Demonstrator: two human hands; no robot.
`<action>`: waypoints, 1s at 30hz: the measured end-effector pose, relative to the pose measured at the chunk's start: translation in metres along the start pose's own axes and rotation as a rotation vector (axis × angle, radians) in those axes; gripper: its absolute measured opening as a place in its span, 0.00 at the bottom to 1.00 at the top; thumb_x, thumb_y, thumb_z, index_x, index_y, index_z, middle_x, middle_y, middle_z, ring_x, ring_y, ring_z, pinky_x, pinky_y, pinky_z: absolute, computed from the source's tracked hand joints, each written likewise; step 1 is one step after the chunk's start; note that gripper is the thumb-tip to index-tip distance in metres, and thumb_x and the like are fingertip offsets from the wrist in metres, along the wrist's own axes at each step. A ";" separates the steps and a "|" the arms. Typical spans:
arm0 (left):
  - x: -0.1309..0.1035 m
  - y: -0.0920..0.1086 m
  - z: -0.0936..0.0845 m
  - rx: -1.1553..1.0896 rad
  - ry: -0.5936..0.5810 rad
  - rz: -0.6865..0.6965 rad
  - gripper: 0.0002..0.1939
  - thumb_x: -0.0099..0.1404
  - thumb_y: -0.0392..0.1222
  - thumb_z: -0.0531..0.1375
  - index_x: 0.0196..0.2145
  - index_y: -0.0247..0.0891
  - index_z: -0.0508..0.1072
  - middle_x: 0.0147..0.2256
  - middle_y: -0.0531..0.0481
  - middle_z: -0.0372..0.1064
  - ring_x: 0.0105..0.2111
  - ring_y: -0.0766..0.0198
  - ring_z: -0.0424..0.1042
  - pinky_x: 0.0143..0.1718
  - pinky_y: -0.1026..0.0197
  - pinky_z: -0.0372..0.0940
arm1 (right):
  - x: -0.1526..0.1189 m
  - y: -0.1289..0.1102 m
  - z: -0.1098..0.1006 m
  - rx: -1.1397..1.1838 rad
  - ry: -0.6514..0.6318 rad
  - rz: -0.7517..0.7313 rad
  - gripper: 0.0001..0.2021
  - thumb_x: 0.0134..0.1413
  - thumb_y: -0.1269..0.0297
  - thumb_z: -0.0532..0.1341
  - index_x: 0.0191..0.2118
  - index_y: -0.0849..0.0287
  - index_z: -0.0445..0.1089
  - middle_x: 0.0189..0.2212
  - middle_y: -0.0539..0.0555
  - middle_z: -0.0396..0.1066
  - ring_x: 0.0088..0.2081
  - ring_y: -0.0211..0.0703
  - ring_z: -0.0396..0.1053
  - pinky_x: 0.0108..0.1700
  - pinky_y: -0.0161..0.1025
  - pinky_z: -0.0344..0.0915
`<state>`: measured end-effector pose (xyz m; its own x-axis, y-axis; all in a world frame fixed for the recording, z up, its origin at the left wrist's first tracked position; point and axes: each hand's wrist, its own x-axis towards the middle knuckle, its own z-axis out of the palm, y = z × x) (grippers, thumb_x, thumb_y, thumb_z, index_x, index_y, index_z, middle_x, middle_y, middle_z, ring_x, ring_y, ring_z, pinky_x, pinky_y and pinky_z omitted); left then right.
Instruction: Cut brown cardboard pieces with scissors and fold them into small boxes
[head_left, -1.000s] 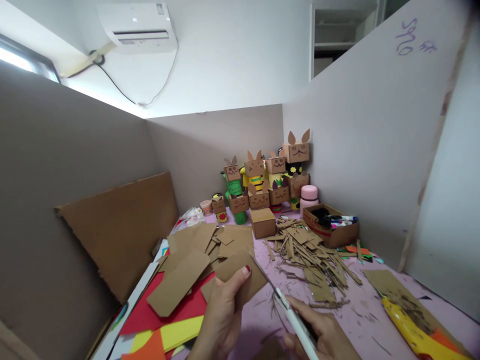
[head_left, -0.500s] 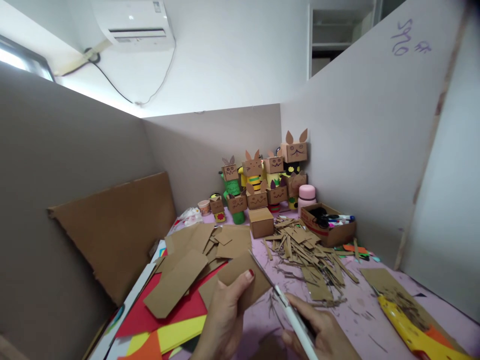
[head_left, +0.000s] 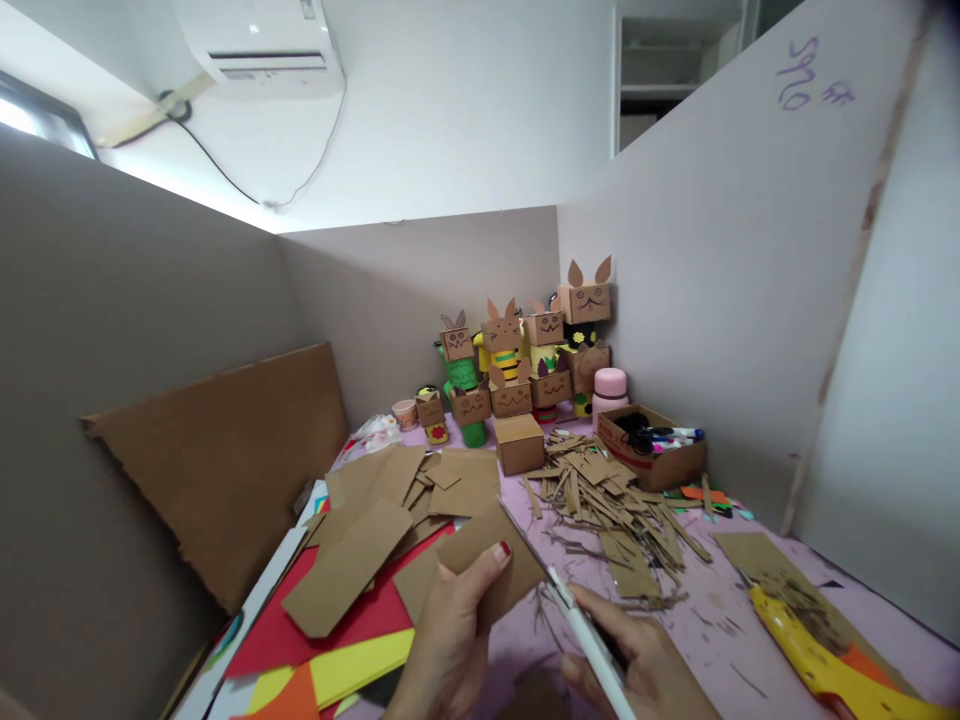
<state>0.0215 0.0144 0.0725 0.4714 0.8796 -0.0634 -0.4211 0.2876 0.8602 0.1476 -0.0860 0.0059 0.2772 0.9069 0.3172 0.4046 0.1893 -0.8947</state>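
My left hand point(head_left: 457, 620) grips a piece of brown cardboard point(head_left: 480, 540), thumb on top and fingers underneath. My right hand point(head_left: 637, 645) is closed around the white handle of a pair of scissors point(head_left: 581, 630). Their thin blades lie along the right edge of the cardboard, pointing away from me. How far the blades are apart I cannot tell. Left of my hands, more cut cardboard pieces point(head_left: 349, 570) lie over red paper point(head_left: 262, 640) and yellow paper point(head_left: 367, 660).
Several cardboard-headed animal figures point(head_left: 510, 390) stand at the back beside a plain cardboard box point(head_left: 519, 445). Cardboard scraps point(head_left: 600, 490) are heaped in front of a box of markers point(head_left: 652, 450). A pink flask point(head_left: 610, 390) is behind. At right lies a yellow-handled tool point(head_left: 802, 650).
The whole view has shifted slightly, so the background sits a little further left. Both hands keep their hold, and the scissors stay at the cardboard's edge.
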 end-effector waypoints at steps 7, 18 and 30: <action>0.000 0.002 0.001 0.004 0.012 0.014 0.28 0.52 0.32 0.64 0.52 0.37 0.67 0.35 0.49 0.79 0.35 0.60 0.76 0.38 0.61 0.68 | 0.001 0.003 0.006 0.040 0.031 0.017 0.22 0.46 0.54 0.59 0.46 0.61 0.72 0.24 0.50 0.69 0.24 0.41 0.62 0.28 0.34 0.63; 0.004 0.001 -0.003 0.047 0.003 -0.007 0.24 0.51 0.34 0.65 0.48 0.37 0.71 0.35 0.48 0.79 0.36 0.59 0.75 0.38 0.61 0.67 | 0.005 0.006 0.004 0.155 -0.010 0.047 0.20 0.45 0.56 0.62 0.44 0.59 0.72 0.18 0.47 0.63 0.25 0.43 0.64 0.30 0.35 0.64; -0.013 -0.002 0.009 0.377 -0.433 -0.267 0.05 0.43 0.30 0.63 0.22 0.34 0.78 0.20 0.52 0.72 0.20 0.66 0.66 0.20 0.68 0.56 | 0.012 -0.010 -0.012 0.565 0.175 0.108 0.30 0.38 0.55 0.70 0.50 0.55 0.63 0.25 0.46 0.63 0.29 0.40 0.63 0.32 0.34 0.63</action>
<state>0.0228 -0.0008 0.0765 0.8264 0.5404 -0.1579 0.0192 0.2531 0.9672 0.1572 -0.0812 0.0220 0.4498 0.8657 0.2198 -0.1459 0.3141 -0.9381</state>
